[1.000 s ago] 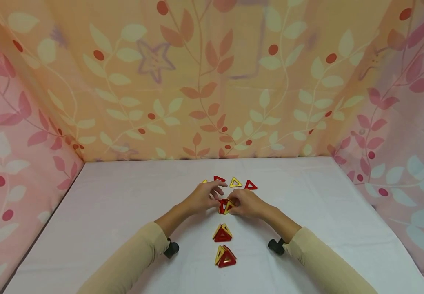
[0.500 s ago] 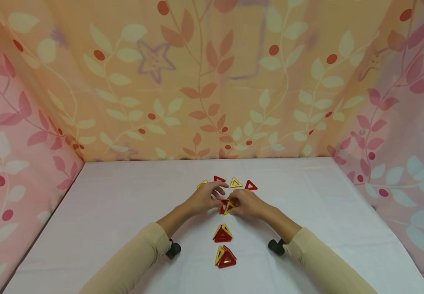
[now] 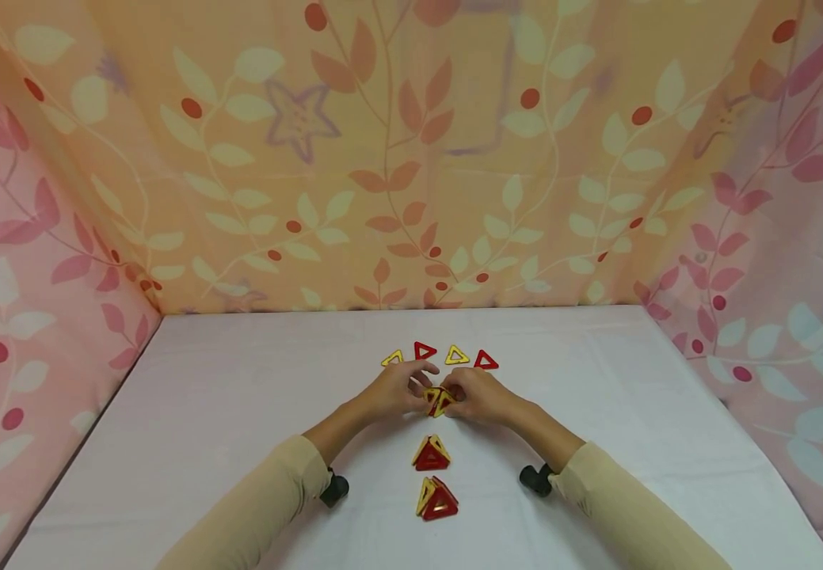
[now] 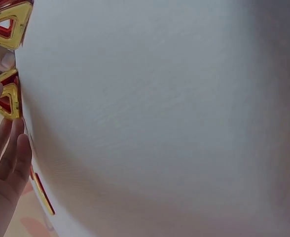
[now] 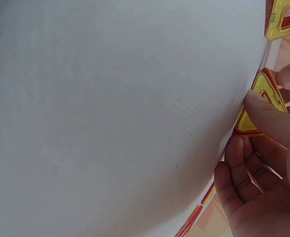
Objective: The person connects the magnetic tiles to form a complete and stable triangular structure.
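Between the two hands is a small pyramid of red and yellow triangular magnetic tiles (image 3: pixel 439 404), its yellow faces toward me in the head view. My right hand (image 3: pixel 485 394) pinches its right side; in the right wrist view the thumb lies across a yellow tile (image 5: pixel 247 120) with fingers behind. My left hand (image 3: pixel 391 389) holds the left side, thumb on the near yellow tile (image 4: pixel 15 104) and fingertips at its far edge in the left wrist view. The hands partly hide the pyramid.
Two finished-looking tile pyramids, a farther one (image 3: pixel 432 455) and a nearer one (image 3: pixel 440 500), stand on the white tabletop (image 3: pixel 240 380). Behind the hands lie flat triangles: yellow (image 3: pixel 393 359), red (image 3: pixel 423 350), yellow (image 3: pixel 456 355) and red (image 3: pixel 485 360). Patterned cloth (image 3: pixel 411 198) rises behind.
The pyramid's left side now shows a yellow tile where red showed before. My left hand has shifted slightly down, uncovering more of the back tiles. The right hand stays in place.
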Demonstrator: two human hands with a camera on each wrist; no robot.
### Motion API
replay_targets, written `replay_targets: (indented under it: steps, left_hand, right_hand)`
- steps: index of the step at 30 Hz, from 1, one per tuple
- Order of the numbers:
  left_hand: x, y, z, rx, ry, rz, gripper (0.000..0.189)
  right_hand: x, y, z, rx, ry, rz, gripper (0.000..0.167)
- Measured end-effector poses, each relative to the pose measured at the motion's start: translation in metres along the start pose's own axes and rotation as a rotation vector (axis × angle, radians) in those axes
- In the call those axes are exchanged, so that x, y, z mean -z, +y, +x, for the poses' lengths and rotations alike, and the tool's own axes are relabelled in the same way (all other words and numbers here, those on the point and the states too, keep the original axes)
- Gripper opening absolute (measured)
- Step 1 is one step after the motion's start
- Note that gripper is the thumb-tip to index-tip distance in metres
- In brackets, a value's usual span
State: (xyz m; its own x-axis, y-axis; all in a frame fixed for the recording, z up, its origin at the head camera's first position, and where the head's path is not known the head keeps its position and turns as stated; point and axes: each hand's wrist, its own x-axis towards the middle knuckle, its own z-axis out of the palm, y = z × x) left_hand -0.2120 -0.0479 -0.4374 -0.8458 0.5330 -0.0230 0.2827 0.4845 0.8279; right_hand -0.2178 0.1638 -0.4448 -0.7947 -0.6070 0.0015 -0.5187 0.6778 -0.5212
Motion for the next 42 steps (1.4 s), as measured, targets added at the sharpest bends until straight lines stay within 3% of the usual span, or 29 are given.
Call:
replay_targets:
  steps: [6,11,23,29,42]
  left_hand:
    - [0.0,-0.003,-0.002,-0.02,-0.007,0.023,0.052]
    - [0.001,-0.005,-0.006,-0.041,-0.02,0.054,0.054]
    - [0.005,-0.016,-0.025,-0.077,-0.018,0.07,0.049]
    - [0.001,-0.017,-0.032,-0.084,-0.026,0.024,0.045]
    - [-0.003,-0.013,-0.036,-0.075,-0.023,0.022,0.045]
  right_hand:
    - [0.0,-0.004,-0.002,-0.014,0.0,-0.009,0.032]
    - [-0.002,-0.008,-0.003,0.03,-0.034,-0.002,0.033]
    - [-0.002,-0.008,-0.007,0.071,-0.092,0.172,0.038]
    - [-0.003,-0.011,-0.01,0.076,-0.087,0.165,0.033]
    - [-0.005,-0.015,-0.013,0.071,-0.091,0.159,0.028]
